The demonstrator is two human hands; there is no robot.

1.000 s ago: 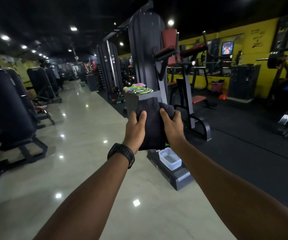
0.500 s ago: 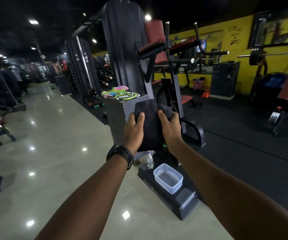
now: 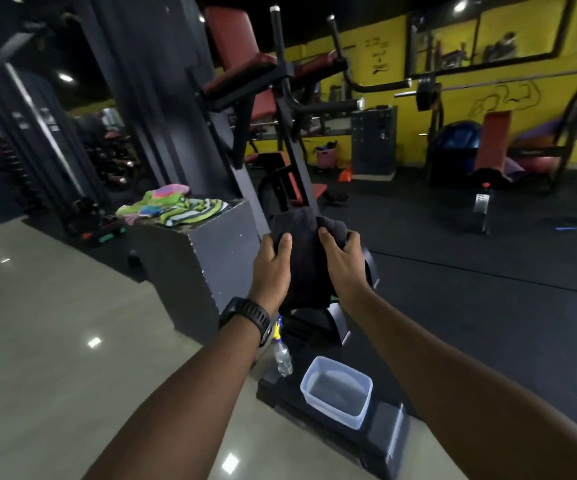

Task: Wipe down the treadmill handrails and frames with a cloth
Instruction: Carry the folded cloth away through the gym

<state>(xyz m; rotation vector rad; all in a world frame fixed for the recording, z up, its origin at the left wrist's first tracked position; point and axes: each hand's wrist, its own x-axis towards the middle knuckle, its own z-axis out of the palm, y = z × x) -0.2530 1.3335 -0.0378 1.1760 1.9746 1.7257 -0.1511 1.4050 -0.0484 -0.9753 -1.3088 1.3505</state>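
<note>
I hold a dark grey cloth [image 3: 306,258] out in front of me with both hands. My left hand [image 3: 273,268] grips its left edge, thumb on top, with a black watch on the wrist. My right hand [image 3: 342,265] grips the bunched right edge. The cloth hangs down between them, in front of a dark gym machine frame [image 3: 294,157] with red pads. No treadmill shows in this view.
A clear plastic tub [image 3: 337,389] holding water sits on the machine's black base, with a small plastic bottle [image 3: 282,356] beside it. Colourful folded towels [image 3: 172,206] lie on a grey box [image 3: 197,261]. Glossy tile floor lies left, black rubber floor right, and benches stand against the yellow wall.
The view has swung right and moved closer to the machine; the tub and box now appear larger and nearer. Both hands keep the same hold on the cloth.
</note>
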